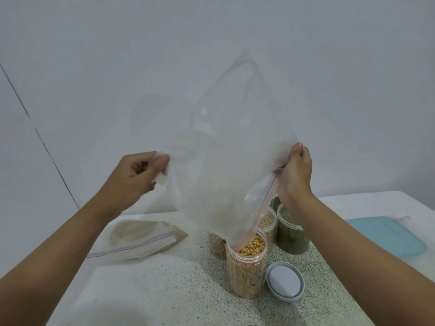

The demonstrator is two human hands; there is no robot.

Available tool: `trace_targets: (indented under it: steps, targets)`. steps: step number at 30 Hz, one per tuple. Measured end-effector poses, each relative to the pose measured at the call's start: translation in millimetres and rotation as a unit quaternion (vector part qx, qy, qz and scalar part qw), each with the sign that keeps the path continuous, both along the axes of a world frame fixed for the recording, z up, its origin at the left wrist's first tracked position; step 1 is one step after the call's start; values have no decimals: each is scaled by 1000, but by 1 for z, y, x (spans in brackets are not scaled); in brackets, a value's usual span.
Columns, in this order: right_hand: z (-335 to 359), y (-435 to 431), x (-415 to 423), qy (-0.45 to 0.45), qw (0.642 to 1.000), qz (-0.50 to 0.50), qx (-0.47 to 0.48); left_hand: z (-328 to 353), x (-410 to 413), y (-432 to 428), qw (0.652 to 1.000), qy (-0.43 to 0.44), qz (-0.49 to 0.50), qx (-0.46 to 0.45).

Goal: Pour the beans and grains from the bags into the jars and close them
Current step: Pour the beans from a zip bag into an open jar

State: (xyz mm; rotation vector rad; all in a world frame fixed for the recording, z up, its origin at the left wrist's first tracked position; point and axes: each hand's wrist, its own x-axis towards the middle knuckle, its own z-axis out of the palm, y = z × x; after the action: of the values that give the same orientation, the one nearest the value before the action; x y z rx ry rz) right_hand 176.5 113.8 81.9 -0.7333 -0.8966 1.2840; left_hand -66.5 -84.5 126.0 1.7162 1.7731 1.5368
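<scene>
Bag [226,161], clear zip-top, was upended in the air between both hands. We logged its lowest corner, at the red zip strip, dipping into the mouth of the open corn jar [247,267]. The bag looked close to empty; we could not tell if any kernels remained inside.

The left hand [138,175] pinched the bag's left corner, thumb against curled fingers, with plastic bunched in the grip. The right hand [295,175] was closed tight on the right edge at the zip end, fingers curled round it.

The corn jar stood upright on the speckled counter [176,290], uncapped and filled with yellow kernels almost to the rim. A grey-blue lid [284,281] lay flat just beside it on the right; we could not tell whether they touched.

Behind the corn jar we saw three more jars close together:
- a pale-bean jar [267,222], partly behind the bag
- a green-grain jar [292,234] to its right, under the right forearm
- a brownish-grain jar [216,243] to the left, mostly hidden by the bag

A second zip bag [138,238], holding beige grain, lay on its side on the counter's left part, well apart from the jars. A flat light-blue item [386,234] lay at the right; we could not identify it.
</scene>
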Motion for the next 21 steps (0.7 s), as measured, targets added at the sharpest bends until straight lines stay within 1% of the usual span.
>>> trace_targets:
  steps: [1,2,4,7,10,11,13,14,16,18,19,20,21]
  targets:
    - [-1,0,0,-2,1000,1,0,-1,1,2,999,31,-8,-4]
    - [-1,1,1,-3,1000,-1,-2,-1,-1,4,998,54,-4,12]
    - [0,3,5,5,1000,-9,-6,1,-5,6,997,49,17,50]
    - [1,6,12,6,1000,-25,-6,1,-9,11,993,113,2,30]
    - [-1,7,12,-1,1000,-13,6,1,-13,11,996,75,10,55]
    - [-3,7,11,-2,1000,-13,9,2,-16,12,995,80,13,55]
    - [-5,8,10,-7,1000,-26,9,8,-18,12,992,119,-7,33]
    - [-5,8,9,-9,1000,-28,9,9,-19,12,993,111,-18,37]
    - [-5,7,8,-9,1000,-21,16,8,-18,15,994,95,-11,56]
    - [-5,6,7,-10,1000,-17,18,4,-12,16,993,111,-33,36]
    - [-4,6,8,-9,1000,-16,18,1,-8,16,988,140,-55,24]
    - [-2,5,7,-6,1000,-13,20,-2,-10,16,990,121,-66,27]
    - [1,4,8,0,1000,-11,21,-2,-13,17,994,79,-60,42]
